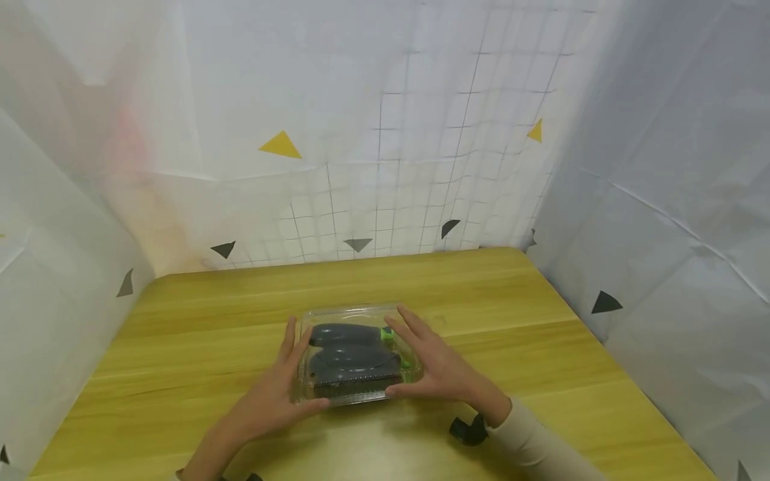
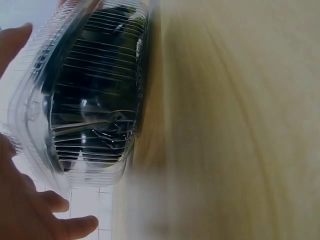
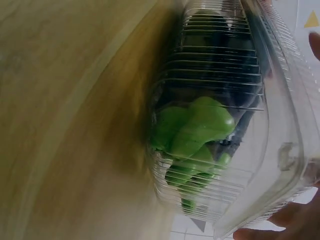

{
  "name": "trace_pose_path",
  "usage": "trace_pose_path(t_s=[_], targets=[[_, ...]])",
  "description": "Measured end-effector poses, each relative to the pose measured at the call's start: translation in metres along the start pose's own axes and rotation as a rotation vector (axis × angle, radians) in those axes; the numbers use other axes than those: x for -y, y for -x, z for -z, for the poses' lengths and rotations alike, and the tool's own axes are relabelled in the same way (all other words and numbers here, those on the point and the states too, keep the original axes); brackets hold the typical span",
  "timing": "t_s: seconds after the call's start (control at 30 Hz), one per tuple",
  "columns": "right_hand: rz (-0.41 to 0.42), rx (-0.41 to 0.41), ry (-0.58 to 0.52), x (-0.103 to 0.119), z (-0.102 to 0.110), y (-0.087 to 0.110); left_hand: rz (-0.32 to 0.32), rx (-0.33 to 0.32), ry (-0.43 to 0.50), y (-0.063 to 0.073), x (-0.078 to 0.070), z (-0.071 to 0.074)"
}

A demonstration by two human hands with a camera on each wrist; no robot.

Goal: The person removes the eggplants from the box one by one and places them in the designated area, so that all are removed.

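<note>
A clear plastic clamshell box (image 1: pixel 361 399) sits low over the wooden table in front of me, its lid down. Inside lie dark purple-black eggplants (image 1: pixel 355 361), their green stem ends (image 3: pixel 205 125) towards the right. My left hand (image 1: pixel 271 397) holds the box's left side, thumb along the front rim and fingers spread up the left edge. On the opposite side my right hand (image 1: pixel 442 367) grips it, with the thumb at the front rim and the fingers reaching over the back right corner. Ribbed side walls show up close in both wrist views.
The yellow wood-grain table (image 1: pixel 210 321) runs back to a white sheet wall (image 1: pixel 337 200) with grid lines and triangle marks. A second white sheet (image 1: pixel 674 200) bounds the right side. A black wrist mount (image 1: pixel 469 431) sits by the right sleeve (image 1: pixel 532 441).
</note>
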State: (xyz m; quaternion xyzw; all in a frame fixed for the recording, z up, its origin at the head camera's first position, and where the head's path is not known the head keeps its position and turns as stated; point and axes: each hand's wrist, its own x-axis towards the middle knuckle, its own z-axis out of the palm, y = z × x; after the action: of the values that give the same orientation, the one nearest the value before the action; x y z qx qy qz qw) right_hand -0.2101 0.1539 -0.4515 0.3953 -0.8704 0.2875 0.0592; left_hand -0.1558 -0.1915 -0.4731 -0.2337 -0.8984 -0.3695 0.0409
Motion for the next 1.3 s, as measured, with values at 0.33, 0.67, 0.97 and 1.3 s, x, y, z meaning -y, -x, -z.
trace_pose_path(t_s=[0.33, 0.67, 0.97, 1.3], targets=[[0.051, 0.028, 0.07, -0.0034, -0.0024, 0.0003, -0.02, -0.004, 0.022, -0.002, 0.0022, -0.004], [0.085, 0.0, 0.105, -0.0033, -0.0021, 0.0004, -0.044, -0.017, 0.048, -0.0011, 0.0035, -0.0069], [0.116, -0.004, 0.128, -0.0059, -0.0032, 0.0022, -0.049, -0.019, 0.074, -0.0005, 0.0048, -0.0094], [0.078, -0.011, 0.111, -0.0062, -0.0078, 0.0076, -0.047, -0.014, 0.083, -0.0004, 0.0028, -0.0095]])
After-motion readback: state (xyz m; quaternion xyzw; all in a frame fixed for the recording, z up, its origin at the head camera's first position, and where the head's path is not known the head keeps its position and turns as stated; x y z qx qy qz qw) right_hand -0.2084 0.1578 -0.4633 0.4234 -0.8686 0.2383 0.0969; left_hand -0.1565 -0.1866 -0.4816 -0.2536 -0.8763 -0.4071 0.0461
